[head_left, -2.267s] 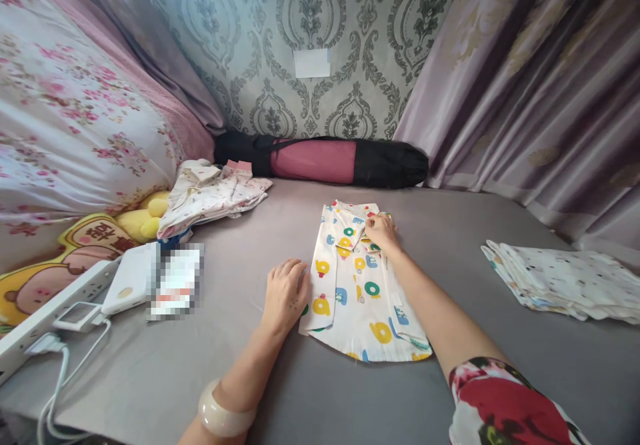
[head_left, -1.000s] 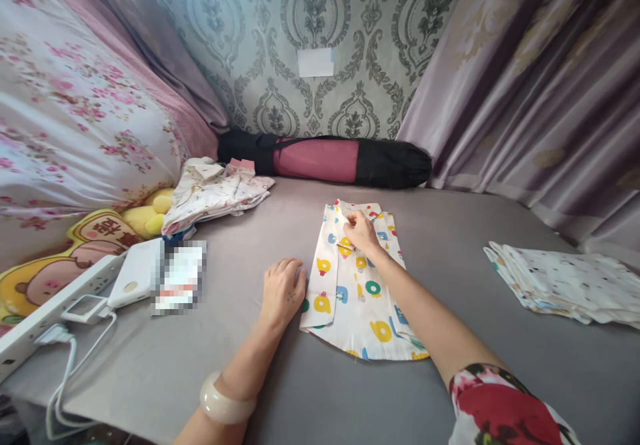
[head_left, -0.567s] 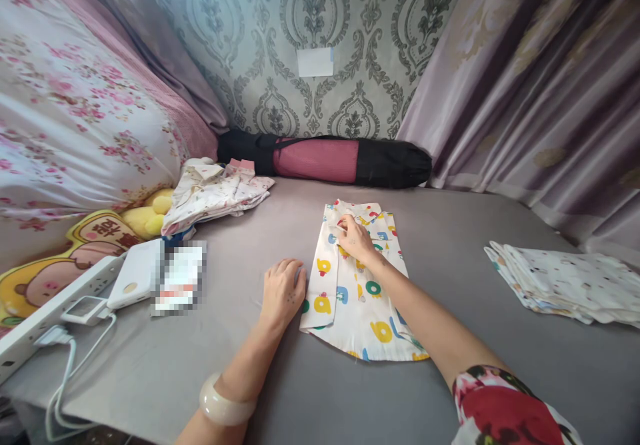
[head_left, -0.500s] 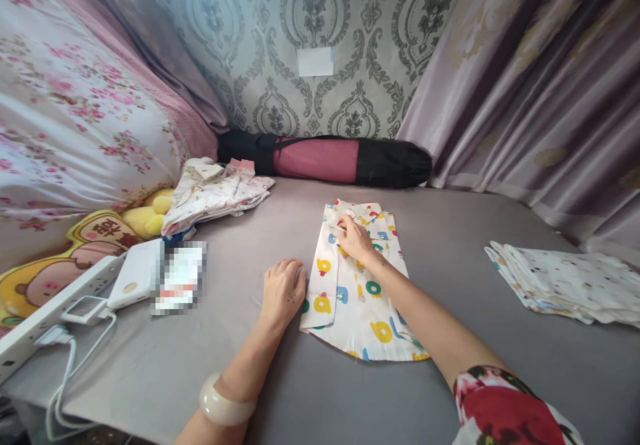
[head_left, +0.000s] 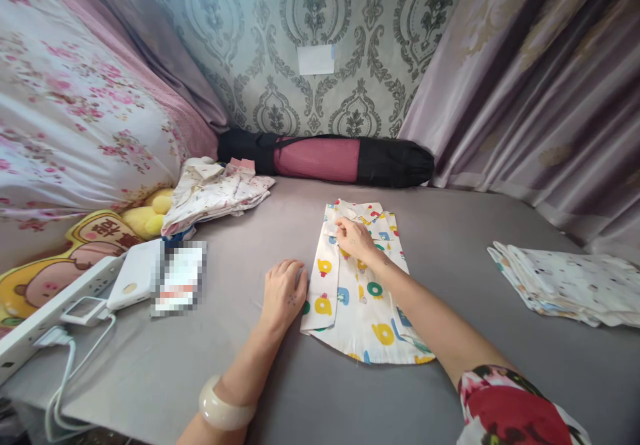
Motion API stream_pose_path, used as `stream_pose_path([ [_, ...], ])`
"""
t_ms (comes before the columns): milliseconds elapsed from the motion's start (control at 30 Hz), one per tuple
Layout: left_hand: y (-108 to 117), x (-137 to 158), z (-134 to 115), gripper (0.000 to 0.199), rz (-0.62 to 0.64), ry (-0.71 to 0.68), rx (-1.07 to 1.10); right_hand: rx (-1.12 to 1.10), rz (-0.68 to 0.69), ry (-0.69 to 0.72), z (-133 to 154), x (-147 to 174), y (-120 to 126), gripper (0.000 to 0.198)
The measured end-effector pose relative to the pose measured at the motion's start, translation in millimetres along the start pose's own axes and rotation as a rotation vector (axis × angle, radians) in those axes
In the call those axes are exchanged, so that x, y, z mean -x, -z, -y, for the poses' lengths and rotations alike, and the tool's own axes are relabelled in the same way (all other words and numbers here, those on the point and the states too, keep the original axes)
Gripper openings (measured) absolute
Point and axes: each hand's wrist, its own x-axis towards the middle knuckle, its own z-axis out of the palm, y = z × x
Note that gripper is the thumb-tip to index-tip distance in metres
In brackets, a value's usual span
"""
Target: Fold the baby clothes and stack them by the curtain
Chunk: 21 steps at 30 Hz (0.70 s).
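Observation:
A white shirt (head_left: pixel 326 302) printed with colourful shapes lies on the grey surface in the middle, its collar (head_left: pixel 367 210) at the far end and its sides folded inward. My right hand (head_left: pixel 354 240) is over the upper part just below the collar, with thumb and fingers pinched on the fabric. My left hand (head_left: pixel 286 293) lies palm down on the surface, close by the shirt's left edge, fingers slightly bent and holding nothing. A pale bangle (head_left: pixel 226 405) is on my left wrist.
Folded white garments (head_left: pixel 565 275) lie on the right, and a clothes pile (head_left: pixel 220 192) at the back left. A black and pink roll bag (head_left: pixel 320 158) lies along the wall. A power strip (head_left: pixel 60 308), white device (head_left: pixel 137 272) and yellow cushion (head_left: pixel 55 268) are on the left.
My right hand has shifted slightly left at the shirt's upper part, fingertips now lower on the fabric. My left hand stays in nearly the same place.

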Motion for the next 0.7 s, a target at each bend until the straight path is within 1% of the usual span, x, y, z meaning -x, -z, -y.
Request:
stream_pose_path([
  [100, 0, 0, -2, 0.019, -0.002, -0.032, 0.028, 0.016, -0.021, -0.019, -2, -11, -1, 0.036],
  [200, 0, 1, -4, 0.022, 0.021, -0.088, 0.071, 0.050, -0.012, -0.040, -4, -24, -6, 0.043],
  [367, 1, 3, -11, 0.030, 0.168, -0.243, 0.116, 0.088, 0.162, -0.070, 2, -39, -22, 0.057],
  [467, 2, 5, -14, 0.035, 0.263, -0.327, 0.105, 0.127, 0.201, -0.075, 5, -43, -34, 0.064],
  [567, 3, 5, -16, 0.036, 0.308, -0.358, 0.100, 0.166, 0.199, -0.064, 5, -43, -44, 0.067],
  [700, 4, 5, -18, 0.035, 0.327, -0.350, 0.097, 0.183, 0.206, -0.054, 3, -42, -48, 0.068],
])
